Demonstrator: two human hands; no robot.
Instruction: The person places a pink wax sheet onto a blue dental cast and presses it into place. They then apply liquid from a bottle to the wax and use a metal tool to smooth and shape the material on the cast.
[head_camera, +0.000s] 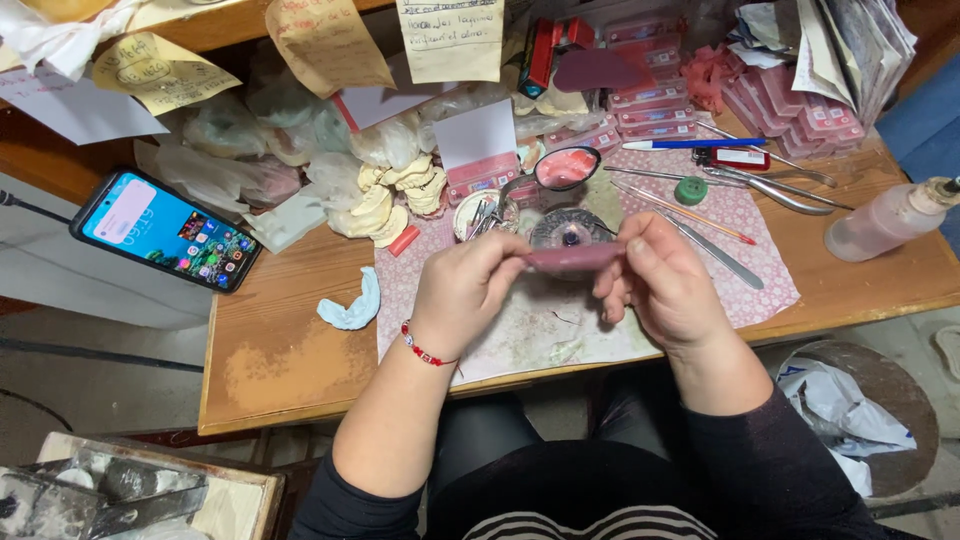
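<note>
A flat pink wax sheet (575, 257) is pinched between both my hands above a patterned paper mat (745, 265) on the wooden bench. My left hand (462, 295), with a red bead bracelet on the wrist, grips the sheet's left end. My right hand (668, 280) holds its right end with thumb and fingers. Just behind the sheet sits a small round glass burner (566, 228).
A lit smartphone (165, 230) lies at the left. White plaster tooth casts (400, 190), a blue cast (352, 305), metal tools (770, 185), a pink-liquid bottle (885, 222), stacked pink boxes (650, 100), paper notes (450, 40). A bin with a plastic bag (850, 410) stands at lower right.
</note>
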